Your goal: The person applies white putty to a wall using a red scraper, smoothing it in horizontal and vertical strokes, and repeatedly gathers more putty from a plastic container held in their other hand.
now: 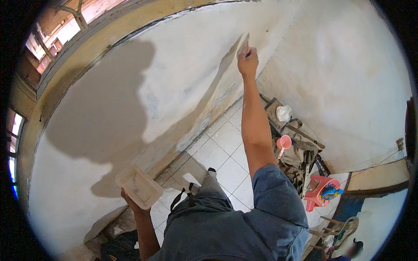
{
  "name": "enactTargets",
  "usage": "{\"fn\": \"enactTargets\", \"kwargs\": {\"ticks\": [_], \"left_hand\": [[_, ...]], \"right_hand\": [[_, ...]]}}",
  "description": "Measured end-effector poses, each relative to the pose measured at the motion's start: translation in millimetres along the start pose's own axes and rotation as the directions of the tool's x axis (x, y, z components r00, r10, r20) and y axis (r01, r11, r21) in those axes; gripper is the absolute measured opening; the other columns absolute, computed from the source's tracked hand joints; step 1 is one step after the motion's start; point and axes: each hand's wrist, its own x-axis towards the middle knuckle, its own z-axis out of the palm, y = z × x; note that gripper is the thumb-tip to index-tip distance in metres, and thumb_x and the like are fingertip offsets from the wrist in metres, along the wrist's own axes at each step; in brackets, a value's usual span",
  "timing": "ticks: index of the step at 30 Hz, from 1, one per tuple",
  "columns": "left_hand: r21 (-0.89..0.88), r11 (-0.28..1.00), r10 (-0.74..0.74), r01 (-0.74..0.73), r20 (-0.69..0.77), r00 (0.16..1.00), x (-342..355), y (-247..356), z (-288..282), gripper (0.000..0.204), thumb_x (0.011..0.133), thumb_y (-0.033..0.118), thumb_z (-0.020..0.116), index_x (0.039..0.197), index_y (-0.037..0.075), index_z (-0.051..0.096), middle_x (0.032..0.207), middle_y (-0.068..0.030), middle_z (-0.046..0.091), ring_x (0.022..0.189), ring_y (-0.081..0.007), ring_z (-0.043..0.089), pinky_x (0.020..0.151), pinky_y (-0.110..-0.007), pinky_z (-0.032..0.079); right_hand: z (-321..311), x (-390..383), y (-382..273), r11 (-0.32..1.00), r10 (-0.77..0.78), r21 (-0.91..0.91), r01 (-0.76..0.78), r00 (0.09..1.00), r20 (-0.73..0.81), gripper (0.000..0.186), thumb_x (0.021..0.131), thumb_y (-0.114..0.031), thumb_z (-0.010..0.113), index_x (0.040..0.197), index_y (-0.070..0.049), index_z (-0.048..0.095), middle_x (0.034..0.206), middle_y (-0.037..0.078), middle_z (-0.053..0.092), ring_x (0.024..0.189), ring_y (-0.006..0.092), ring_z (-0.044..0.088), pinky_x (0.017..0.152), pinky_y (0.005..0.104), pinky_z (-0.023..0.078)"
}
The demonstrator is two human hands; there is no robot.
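Off-white wall [187,61]: tool [245,42] near corner edge, tray [140,188] by lower edge.
Right hand [247,61] closed around the thin, blurred tool; wall contact cannot be told. Left hand [129,201] grips the beige rectangular tray, fingers partly hidden. Pink dipper [284,142] rests on a mixed heap [305,132] along the tiled floor's [230,177] right edge; pink stool [314,194] stands just beyond.
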Motion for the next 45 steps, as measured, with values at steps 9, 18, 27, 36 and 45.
{"fn": "enactTargets", "kwargs": {"ticks": [9, 18, 27, 36, 45], "left_hand": [[0.082, 0.996, 0.039, -0.045, 0.07, 0.997, 10.1, -6.0, -21.5, 0.056, 0.087, 0.055, 0.037, 0.126, 0.015, 0.043, 0.123, -0.009, 0.05, 0.113, -0.0283, 0.048, 0.094, -0.046, 0.042], [0.083, 0.997, 0.007, -0.001, -0.076, 0.997, 1.1, -4.2, -2.1, 0.06, 0.084, 0.057, 0.041, 0.125, 0.014, 0.045, 0.122, -0.0086, 0.052, 0.11, -0.0279, 0.05, 0.094, -0.045, 0.042], [0.037, 0.999, -0.034, 0.036, -0.057, 0.998, 3.5, -13.9, 7.9, 0.06, 0.083, 0.056, 0.042, 0.125, 0.013, 0.045, 0.116, -0.0073, 0.054, 0.107, -0.0276, 0.052, 0.091, -0.046, 0.045], [0.058, 0.998, 0.039, -0.031, -0.13, 0.991, 1.2, -0.1, 1.6, 0.061, 0.084, 0.055, 0.042, 0.126, 0.012, 0.044, 0.122, -0.0093, 0.051, 0.111, -0.0275, 0.049, 0.093, -0.046, 0.044], [0.061, 0.998, 0.022, -0.015, -0.121, 0.992, -9.1, 4.4, -1.8, 0.067, 0.082, 0.058, 0.042, 0.131, 0.014, 0.038, 0.125, -0.0108, 0.048, 0.11, -0.0305, 0.05, 0.091, -0.047, 0.044]], "right_hand": [[5.6, -297.0, -135.7, 0.968, -0.236, 0.234, 0.096, 0.673, 0.701, 0.03, 0.075, -0.012, 0.06, 0.103, -0.001, 0.054, 0.087, 0.023, 0.059, 0.081, 0.039, 0.058, 0.073, 0.0459, 0.047], [13.9, -177.4, 23.5, 0.994, 0.109, -0.029, -0.106, 0.98, 0.165, 0.022, 0.08, -0.016, 0.056, 0.09, 0.002, 0.05, 0.074, 0.024, 0.058, 0.07, 0.0424, 0.058, 0.063, 0.0477, 0.045], [73.5, -280.5, -39.4, 0.999, -0.004, 0.048, -0.014, 0.934, 0.356, 0.032, 0.078, -0.019, 0.06, 0.1, 0.003, 0.051, 0.088, 0.027, 0.058, 0.085, 0.0421, 0.057, 0.076, 0.0485, 0.045], [40.3, -273.5, 9.8, 0.943, 0.308, 0.009, -0.332, 0.884, 0.35, 0.025, 0.084, -0.018, 0.052, 0.096, 0.004, 0.055, 0.078, 0.025, 0.057, 0.075, 0.0429, 0.056, 0.068, 0.046, 0.045], [55.7, -137.1, 96.7, 0.964, 0.255, -0.134, -0.23, 0.941, 0.222, 0.028, 0.083, -0.026, 0.055, 0.093, 0.0, 0.051, 0.076, 0.023, 0.06, 0.075, 0.0418, 0.06, 0.065, 0.0474, 0.046]]}}
